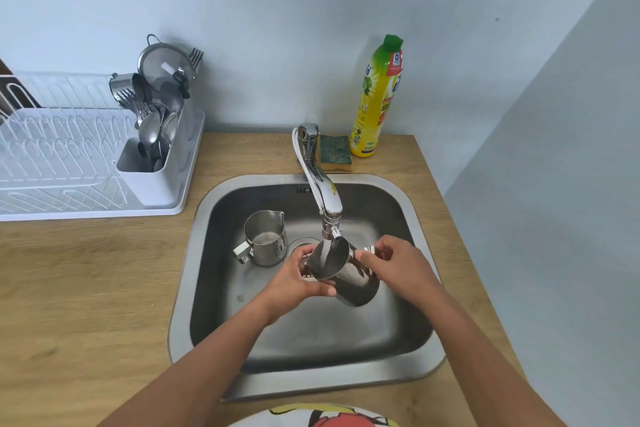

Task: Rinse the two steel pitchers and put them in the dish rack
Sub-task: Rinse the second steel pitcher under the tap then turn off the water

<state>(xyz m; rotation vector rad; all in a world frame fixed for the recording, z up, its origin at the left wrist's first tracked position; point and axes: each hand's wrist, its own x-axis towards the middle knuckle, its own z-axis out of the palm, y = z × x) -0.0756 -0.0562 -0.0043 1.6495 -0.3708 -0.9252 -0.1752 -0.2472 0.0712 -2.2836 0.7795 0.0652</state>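
Observation:
A steel pitcher (349,279) is held tilted under the faucet spout (327,204), its mouth turned up and left, with water running into it. My left hand (299,279) grips its rim and lower side. My right hand (398,262) holds it by the handle on the right. A second steel pitcher (265,237) stands upright on the sink floor to the left, handle toward the front left, apart from both hands. The white dish rack (69,163) sits on the counter at the far left.
The steel sink (398,329) is set into a wooden counter (86,288). The rack's cutlery holder (152,149) holds spoons, forks and a strainer. A green sponge (335,151) and a yellow dish-soap bottle (375,97) stand behind the sink. A wall rises at right.

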